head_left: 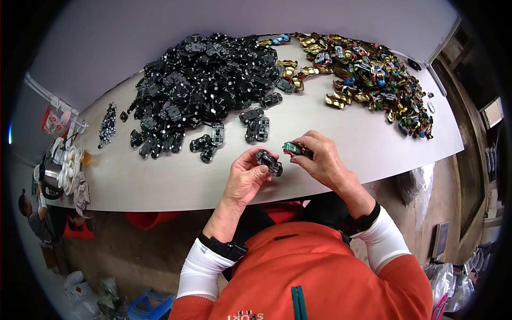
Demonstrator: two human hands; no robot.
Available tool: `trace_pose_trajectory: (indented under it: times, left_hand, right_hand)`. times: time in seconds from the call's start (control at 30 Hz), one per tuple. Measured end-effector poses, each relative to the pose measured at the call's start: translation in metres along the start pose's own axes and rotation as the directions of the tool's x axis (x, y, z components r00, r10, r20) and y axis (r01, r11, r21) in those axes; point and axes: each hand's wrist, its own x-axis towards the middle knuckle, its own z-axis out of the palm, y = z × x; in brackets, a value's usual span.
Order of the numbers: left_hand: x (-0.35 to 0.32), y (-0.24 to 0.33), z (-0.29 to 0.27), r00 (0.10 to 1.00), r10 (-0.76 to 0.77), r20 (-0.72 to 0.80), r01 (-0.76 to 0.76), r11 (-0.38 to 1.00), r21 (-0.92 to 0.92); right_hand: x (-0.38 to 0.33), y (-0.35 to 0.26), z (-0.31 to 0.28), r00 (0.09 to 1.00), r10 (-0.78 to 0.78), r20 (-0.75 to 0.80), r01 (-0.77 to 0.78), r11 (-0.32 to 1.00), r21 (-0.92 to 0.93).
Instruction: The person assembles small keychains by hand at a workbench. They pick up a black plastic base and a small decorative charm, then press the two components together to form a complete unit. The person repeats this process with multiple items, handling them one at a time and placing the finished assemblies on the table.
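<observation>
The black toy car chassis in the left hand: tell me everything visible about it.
The black toy car chassis is a small, dark, glossy plastic-looking base plate, elongated, with paler spots along it. It lies tilted across the fingertips of the left hand, held just above the grey table near its front edge. The right hand holds a coloured toy car body close beside it; whether they touch cannot be told.
</observation>
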Motion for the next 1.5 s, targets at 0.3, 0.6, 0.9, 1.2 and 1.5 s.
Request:
trace_pose_trajectory:
  times: [0.3,0.6,0.9,1.2,1.5]
  left_hand:
    - [-0.002,0.000,0.006,0.995,0.099,-0.010,-0.098,0.994,0.050]
    - [-0.003,0.003,0.014,0.994,0.105,0.012,-0.105,0.983,0.151]
    - [-0.002,0.000,0.023,0.987,0.157,0.038,-0.162,0.959,0.233]
    - [-0.004,0.002,0.029,0.983,0.182,0.028,-0.180,0.920,0.349]
    - [-0.004,0.006,0.037,0.981,0.170,0.092,-0.191,0.931,0.312]
  right_hand:
    - [-0.013,-0.013,0.011,0.979,0.178,0.095,-0.201,0.828,0.524]
    - [-0.012,-0.012,0.016,0.980,0.189,0.063,-0.196,0.867,0.459]
    - [-0.010,-0.022,0.017,0.990,-0.126,-0.058,0.136,0.968,0.212]
    - [-0.010,-0.025,0.003,0.961,-0.254,0.107,0.246,0.966,0.082]
    - [-0.011,-0.028,0.002,0.944,-0.318,0.089,0.308,0.945,0.106]
